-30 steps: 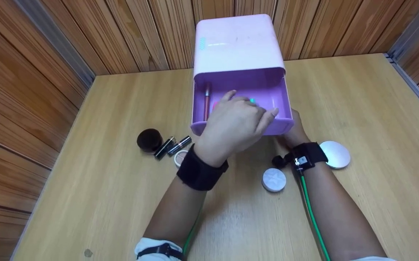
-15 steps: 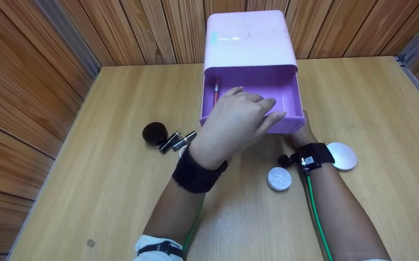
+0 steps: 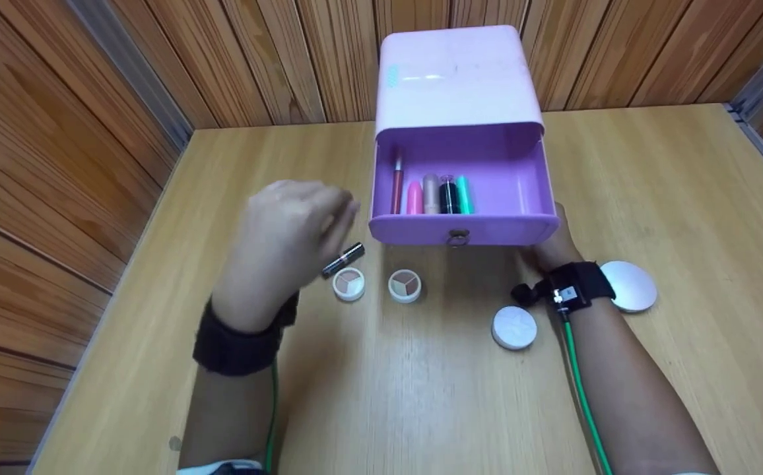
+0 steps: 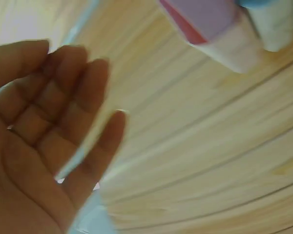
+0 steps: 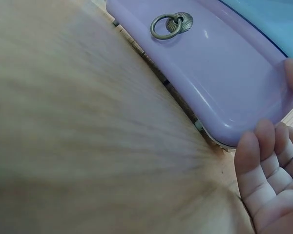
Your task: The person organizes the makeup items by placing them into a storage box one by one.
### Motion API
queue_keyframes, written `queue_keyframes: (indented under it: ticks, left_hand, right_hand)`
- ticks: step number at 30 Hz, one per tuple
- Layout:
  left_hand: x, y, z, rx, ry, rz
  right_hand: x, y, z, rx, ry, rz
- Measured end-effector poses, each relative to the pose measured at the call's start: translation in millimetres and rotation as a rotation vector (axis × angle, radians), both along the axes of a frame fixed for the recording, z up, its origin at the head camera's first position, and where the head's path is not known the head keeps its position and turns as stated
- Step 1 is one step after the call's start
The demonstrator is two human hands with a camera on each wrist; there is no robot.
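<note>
My left hand [image 3: 282,244] is in the air left of the pink drawer box [image 3: 454,79], above the table. The left wrist view shows its palm [image 4: 34,146] with fingers loosely bent and nothing held. The purple drawer [image 3: 421,231] is pulled out. Inside it stand a red-brown lip gloss tube [image 3: 397,188], a pink tube [image 3: 414,198], a grey tube [image 3: 431,194], a black bottle [image 3: 449,196] and a green tube [image 3: 464,196]. My right hand [image 5: 278,185] holds the lower corner of the box, thumb and fingertips at a purple front with a ring pull [image 5: 171,27]; the head view mostly hides it.
On the table lie a black tube [image 3: 343,260], two small three-shade palettes, one left [image 3: 348,284] and one right [image 3: 405,285], a white round compact [image 3: 514,328] and a larger pale disc [image 3: 629,285] beside the right wrist. Wood-panel walls [image 3: 45,165] enclose the table.
My left hand has lifted out of the drawer and swung left over the small cosmetics, baring the tubes inside. My right hand stays at the box.
</note>
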State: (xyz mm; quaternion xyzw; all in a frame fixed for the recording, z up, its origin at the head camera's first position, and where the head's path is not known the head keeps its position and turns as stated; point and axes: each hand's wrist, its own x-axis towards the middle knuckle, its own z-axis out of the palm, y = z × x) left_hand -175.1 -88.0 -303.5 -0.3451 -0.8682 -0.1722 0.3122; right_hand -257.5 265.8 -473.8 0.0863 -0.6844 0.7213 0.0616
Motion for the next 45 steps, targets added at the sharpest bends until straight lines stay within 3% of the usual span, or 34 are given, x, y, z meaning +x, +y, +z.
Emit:
queue_keyframes:
  ticks: [3,5,8,11,14,18,27,31,34,38,45]
  left_hand:
    - [-25.0,-4.1,-14.1,-0.1,-0.248,0.15]
    - [-44.4,-0.1,-30.8,-0.175,-0.417,0.198]
    - [-67.4,9.1,-60.5,-0.293,-0.628,0.219]
    - [-79.8,17.2,-83.7,-0.379,-0.74,0.217]
    - [-84.1,21.8,-94.9,-0.423,-0.731,0.231]
    - [-85.3,24.5,-98.6,-0.424,-0.691,0.247]
    - [-87.0,32.3,-112.9,-0.486,-0.746,0.261]
    - [-87.4,32.1,-116.2,-0.484,-0.733,0.261]
    - [-85.2,29.1,-108.5,-0.458,-0.661,0.256]
    - [-78.2,20.2,-87.8,-0.395,-0.513,0.254]
    - [-60.9,-0.1,-51.7,-0.188,-0.26,0.222]
  right_hand:
    - [-0.6,5,0.8,-0.013,0.011,-0.024]
    - [-0.9,7,0.6,-0.009,0.016,-0.044]
    - [-2.6,10,-2.3,-0.016,0.009,-0.057]
    - [-6.4,11,-7.9,-0.01,0.002,-0.057]
    - [-9.6,14,-13.4,0.02,-0.013,-0.08]
    - [-11.1,16,-15.1,0.019,-0.025,-0.101]
    - [0.6,7,-1.9,0.023,-0.012,-0.074]
    - [1.6,5,-0.3,0.052,-0.019,-0.077]
    - [0.6,4,-0.3,0.065,-0.023,-0.075]
    - [-1.1,3,-0.1,0.023,-0.01,-0.053]
    - [-2.3,0,0.1,-0.001,-0.007,-0.029]
